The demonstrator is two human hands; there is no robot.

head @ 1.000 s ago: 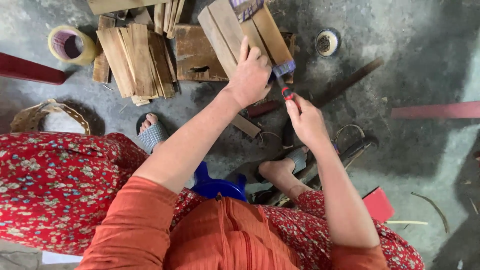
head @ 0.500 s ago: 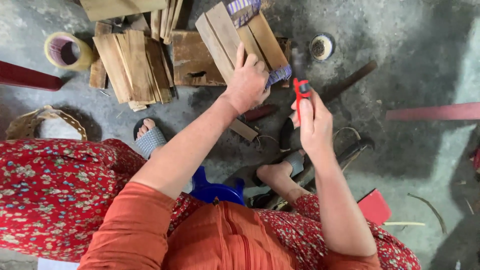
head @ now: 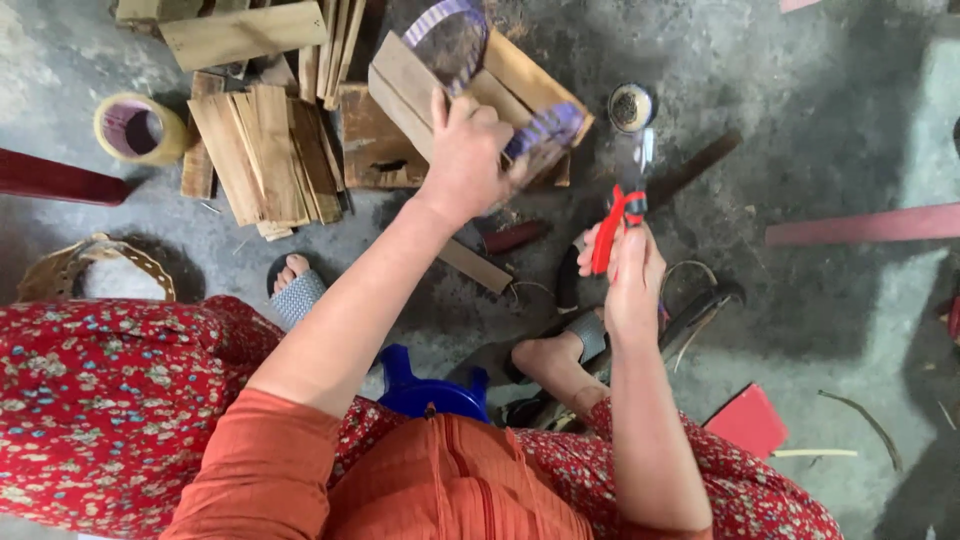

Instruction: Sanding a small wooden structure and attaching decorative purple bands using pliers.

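Red-handled cutter [head: 612, 222], blade up, in right hand [head: 630, 275]

The left hand [head: 468, 150] grips a bundle of flat, pale wooden slats [head: 415, 85], held tilted above the grey floor, with a purple patterned band [head: 545, 128] looped round it (the band blurs near the top, so its exact shape there is unclear). The right hand [head: 628, 270] is closed round a red-handled cutter [head: 618, 210], held upright just beside the bundle, apart from it.
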